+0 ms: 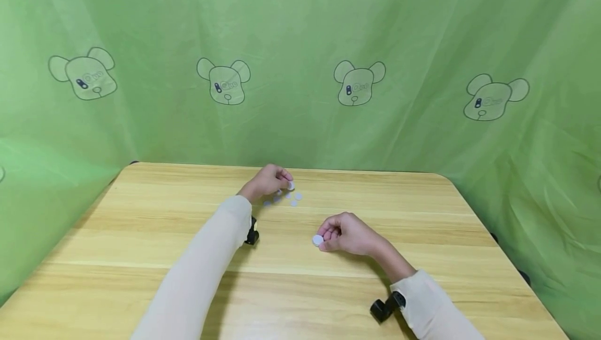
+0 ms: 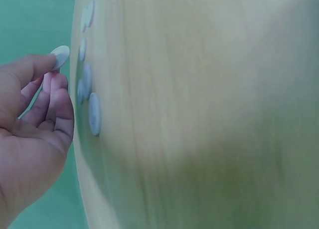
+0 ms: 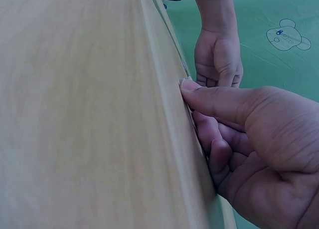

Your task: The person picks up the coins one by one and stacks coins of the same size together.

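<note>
White discs (image 1: 299, 196) lie in a loose cluster on the far part of the wooden table (image 1: 300, 303), flat on its top, a few close together. The left hand (image 1: 269, 179) is just beside them, pinching one tilted disc (image 1: 291, 185) with its thumb and fingertips; whether that disc touches the wood is hard to tell. Nearer the person, the right hand (image 1: 349, 233) pinches another disc (image 1: 317, 240) at its edge, well apart from the cluster. In the right wrist view, the thumb hides most of that disc; from the head, the left hand overhangs the cluster's edge. Black devices (image 1: 252, 231) sit at both light sleeves (image 1: 202, 272). Behind the table hangs a green curtain (image 1: 291, 27) printed with bear-head outlines.
</note>
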Demonstrator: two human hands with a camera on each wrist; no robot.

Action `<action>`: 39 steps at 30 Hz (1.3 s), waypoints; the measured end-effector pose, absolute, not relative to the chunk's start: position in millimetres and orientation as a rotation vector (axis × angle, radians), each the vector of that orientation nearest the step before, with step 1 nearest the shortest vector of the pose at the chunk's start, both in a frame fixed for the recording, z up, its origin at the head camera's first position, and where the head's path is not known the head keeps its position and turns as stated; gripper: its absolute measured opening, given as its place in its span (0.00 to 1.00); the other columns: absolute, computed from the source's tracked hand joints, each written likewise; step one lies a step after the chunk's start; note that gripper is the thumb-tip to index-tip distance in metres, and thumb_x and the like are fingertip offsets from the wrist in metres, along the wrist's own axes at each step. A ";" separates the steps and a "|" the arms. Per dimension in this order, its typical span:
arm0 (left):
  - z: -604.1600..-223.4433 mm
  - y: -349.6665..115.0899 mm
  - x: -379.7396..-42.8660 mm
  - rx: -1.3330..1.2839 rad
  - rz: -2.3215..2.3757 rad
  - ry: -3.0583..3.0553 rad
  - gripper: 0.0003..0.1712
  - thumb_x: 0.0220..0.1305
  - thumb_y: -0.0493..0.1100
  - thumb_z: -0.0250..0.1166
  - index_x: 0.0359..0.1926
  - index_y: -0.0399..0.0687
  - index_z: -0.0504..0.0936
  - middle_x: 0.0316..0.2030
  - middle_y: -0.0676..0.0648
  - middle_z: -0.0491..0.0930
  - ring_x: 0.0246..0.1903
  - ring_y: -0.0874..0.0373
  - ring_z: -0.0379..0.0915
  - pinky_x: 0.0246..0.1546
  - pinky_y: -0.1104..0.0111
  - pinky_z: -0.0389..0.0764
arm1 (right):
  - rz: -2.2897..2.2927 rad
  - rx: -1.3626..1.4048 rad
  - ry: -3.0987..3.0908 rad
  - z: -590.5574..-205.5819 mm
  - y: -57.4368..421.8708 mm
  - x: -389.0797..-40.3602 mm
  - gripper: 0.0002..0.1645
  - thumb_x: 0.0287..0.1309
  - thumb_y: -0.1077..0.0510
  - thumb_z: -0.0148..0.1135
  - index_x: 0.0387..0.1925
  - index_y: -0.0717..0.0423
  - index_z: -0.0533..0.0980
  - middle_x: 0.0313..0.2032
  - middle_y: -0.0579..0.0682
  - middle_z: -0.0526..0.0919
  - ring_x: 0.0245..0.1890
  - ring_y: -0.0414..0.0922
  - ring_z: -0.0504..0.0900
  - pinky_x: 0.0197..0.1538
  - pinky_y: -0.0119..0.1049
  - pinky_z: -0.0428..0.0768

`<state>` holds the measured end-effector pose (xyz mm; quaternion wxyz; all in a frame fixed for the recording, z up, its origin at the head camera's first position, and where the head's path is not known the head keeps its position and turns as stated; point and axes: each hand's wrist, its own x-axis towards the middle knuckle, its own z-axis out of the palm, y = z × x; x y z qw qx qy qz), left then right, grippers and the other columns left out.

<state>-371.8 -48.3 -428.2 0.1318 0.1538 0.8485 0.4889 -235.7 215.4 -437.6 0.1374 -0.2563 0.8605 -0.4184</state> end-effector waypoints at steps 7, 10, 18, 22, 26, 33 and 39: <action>-424.0 -52.6 -370.2 0.450 1.491 2.410 0.09 0.69 0.32 0.64 0.48 0.36 0.83 0.41 0.44 0.81 0.42 0.48 0.79 0.46 0.61 0.82 | -1.214 -0.729 2.480 -438.2 215.7 -234.6 0.11 0.53 0.62 0.78 0.38 0.57 0.84 0.31 0.47 0.83 0.32 0.43 0.78 0.35 0.28 0.78; -422.5 -55.1 -369.4 0.455 1.517 2.388 0.09 0.69 0.32 0.64 0.49 0.36 0.82 0.41 0.43 0.81 0.44 0.47 0.79 0.50 0.59 0.82 | -1.206 -0.733 2.489 -439.3 216.3 -235.1 0.11 0.53 0.62 0.78 0.38 0.57 0.84 0.31 0.47 0.83 0.32 0.43 0.79 0.35 0.28 0.79; -415.8 -59.7 -361.9 0.468 1.574 2.342 0.10 0.68 0.31 0.63 0.49 0.36 0.82 0.42 0.43 0.81 0.44 0.48 0.79 0.55 0.54 0.81 | -1.200 -0.735 2.492 -441.1 216.5 -236.2 0.11 0.53 0.62 0.78 0.38 0.56 0.84 0.31 0.47 0.83 0.32 0.43 0.78 0.35 0.28 0.78; -410.5 -60.2 -355.6 0.504 1.562 2.339 0.10 0.69 0.31 0.63 0.50 0.35 0.82 0.41 0.43 0.81 0.43 0.49 0.78 0.56 0.52 0.80 | -1.203 -0.739 2.493 -441.1 216.2 -236.8 0.11 0.53 0.62 0.78 0.38 0.56 0.84 0.30 0.47 0.83 0.32 0.42 0.78 0.34 0.28 0.78; -404.2 -60.2 -348.1 0.554 1.504 2.370 0.10 0.68 0.32 0.63 0.49 0.36 0.82 0.40 0.43 0.81 0.40 0.53 0.78 0.54 0.52 0.81 | -1.203 -0.748 2.491 -439.9 215.9 -237.3 0.11 0.54 0.61 0.78 0.38 0.57 0.84 0.30 0.47 0.83 0.32 0.42 0.78 0.34 0.28 0.78; -398.2 -57.0 -334.4 0.647 1.449 2.413 0.10 0.66 0.32 0.63 0.47 0.36 0.84 0.37 0.45 0.82 0.37 0.57 0.76 0.46 0.57 0.82 | -1.205 -0.751 2.484 -438.7 215.6 -238.3 0.11 0.54 0.62 0.78 0.38 0.57 0.84 0.31 0.47 0.83 0.32 0.41 0.79 0.34 0.28 0.78; -398.9 -50.4 -319.4 0.717 1.401 2.397 0.10 0.65 0.30 0.63 0.47 0.34 0.83 0.38 0.45 0.83 0.37 0.57 0.78 0.40 0.68 0.80 | -1.213 -0.764 2.477 -438.1 215.7 -238.0 0.11 0.54 0.63 0.78 0.38 0.58 0.84 0.31 0.48 0.83 0.31 0.41 0.79 0.35 0.28 0.79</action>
